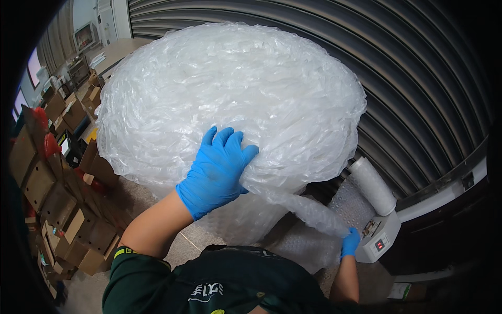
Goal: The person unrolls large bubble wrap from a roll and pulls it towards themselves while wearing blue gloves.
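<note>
A huge roll of clear bubble wrap stands upright before me, its layered end facing up. My left hand, in a blue glove, lies on the near part of that end with the fingers spread. Low on the right, my right hand, gloved too, grips a bunched strip of bubble wrap that runs out from the big roll. Close to the right hand is a white air-cushion machine with a red display. A smaller roll of film sits above it, with a bubble sheet beside it.
A ribbed metal roller shutter rises behind the roll. Many cardboard boxes are piled on the left, with red bags among them. A table stands at the back left. A dark cabinet-like surface lies right of the machine.
</note>
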A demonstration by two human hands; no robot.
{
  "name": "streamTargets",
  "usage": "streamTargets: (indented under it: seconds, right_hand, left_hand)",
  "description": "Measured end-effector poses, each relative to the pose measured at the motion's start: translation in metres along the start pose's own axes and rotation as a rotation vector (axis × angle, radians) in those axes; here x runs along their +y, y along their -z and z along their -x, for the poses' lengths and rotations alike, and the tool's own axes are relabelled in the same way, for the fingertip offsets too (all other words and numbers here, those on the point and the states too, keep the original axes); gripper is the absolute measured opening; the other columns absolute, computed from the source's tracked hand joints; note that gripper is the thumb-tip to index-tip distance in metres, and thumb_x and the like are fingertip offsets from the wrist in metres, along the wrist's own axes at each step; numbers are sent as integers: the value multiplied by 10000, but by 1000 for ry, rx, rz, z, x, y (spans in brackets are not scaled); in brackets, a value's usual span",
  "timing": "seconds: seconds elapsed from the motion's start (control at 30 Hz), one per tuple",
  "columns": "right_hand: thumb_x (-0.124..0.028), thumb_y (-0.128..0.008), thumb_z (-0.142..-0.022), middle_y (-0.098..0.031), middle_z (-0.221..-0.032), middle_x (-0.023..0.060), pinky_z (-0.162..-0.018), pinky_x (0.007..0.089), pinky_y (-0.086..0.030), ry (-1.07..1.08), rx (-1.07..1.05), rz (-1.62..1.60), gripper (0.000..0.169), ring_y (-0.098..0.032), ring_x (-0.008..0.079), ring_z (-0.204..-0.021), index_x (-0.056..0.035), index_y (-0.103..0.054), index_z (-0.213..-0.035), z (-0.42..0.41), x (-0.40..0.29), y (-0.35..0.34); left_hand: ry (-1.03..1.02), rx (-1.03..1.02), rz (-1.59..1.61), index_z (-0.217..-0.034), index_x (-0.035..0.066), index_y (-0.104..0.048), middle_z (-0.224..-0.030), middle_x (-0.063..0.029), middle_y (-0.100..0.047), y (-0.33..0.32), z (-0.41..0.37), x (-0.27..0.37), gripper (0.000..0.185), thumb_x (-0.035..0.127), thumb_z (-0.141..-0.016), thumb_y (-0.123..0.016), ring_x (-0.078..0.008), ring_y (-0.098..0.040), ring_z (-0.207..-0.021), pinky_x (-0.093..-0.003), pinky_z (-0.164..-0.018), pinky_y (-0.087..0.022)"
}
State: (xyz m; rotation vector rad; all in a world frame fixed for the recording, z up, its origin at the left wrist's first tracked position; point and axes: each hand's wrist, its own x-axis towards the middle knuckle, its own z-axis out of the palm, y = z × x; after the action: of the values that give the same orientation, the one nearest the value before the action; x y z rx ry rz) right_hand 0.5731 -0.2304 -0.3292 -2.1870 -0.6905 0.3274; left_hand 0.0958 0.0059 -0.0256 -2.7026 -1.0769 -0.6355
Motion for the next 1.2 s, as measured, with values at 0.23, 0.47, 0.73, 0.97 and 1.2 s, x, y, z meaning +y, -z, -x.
streamTargets:
  seconds: [0.23,0.47,0.73,0.97,1.2]
  right_hand:
    - [-245,-522,-927,-489,-693,-36,-614,268,-412,143,147,-976,273,-479,110,-637,-150,-500,-672,-155,-83,51]
    - [-286,-626,-898,-674,-1025,108,-841,366,-510,508,-216,-741,298,-632,253,-918,-16,-670,-1017,-81,-415,-1]
    - [-152,-568,-851,-677,-1038,199,-844,376,-512,954,-288,262,257,-655,338,-924,-54,-675,-1063,-65,-358,13]
    - [-79,-639,-763,-673,-926,184,-746,368,-550,1133,-576,47,344,-681,327,-803,-40,-664,-1104,116,-401,-11]
    - [-135,-611,-839,-645,-1071,178,-679,447,-537,1250,-576,71,395,-648,352,-753,-89,-573,-1229,157,-416,-49]
  left_hand:
    - [-93,-106,95,-1127,158,-603,-1138,-144,-569,15,18,3,517,111,-635,-753,-342,-523,-1138,-535,-1087,-330]
    - [-162,-254,253,-1131,169,-618,-1156,-87,-582,65,74,-32,554,57,-599,-728,-308,-521,-1173,-497,-1126,-309]
    - [221,-194,-212,-1246,228,-581,-1395,-73,-477,67,96,-106,724,-80,-597,-663,-322,-348,-1389,-542,-1194,-158]
    - [608,455,-180,-1345,183,-537,-1385,-152,-498,59,108,-238,674,-125,-752,-628,-335,-455,-1309,-438,-1127,-338]
    - [-252,-290,0,-1457,170,-390,-1473,-148,-398,58,9,0,898,324,-693,-836,-358,-376,-1369,-520,-1122,-299]
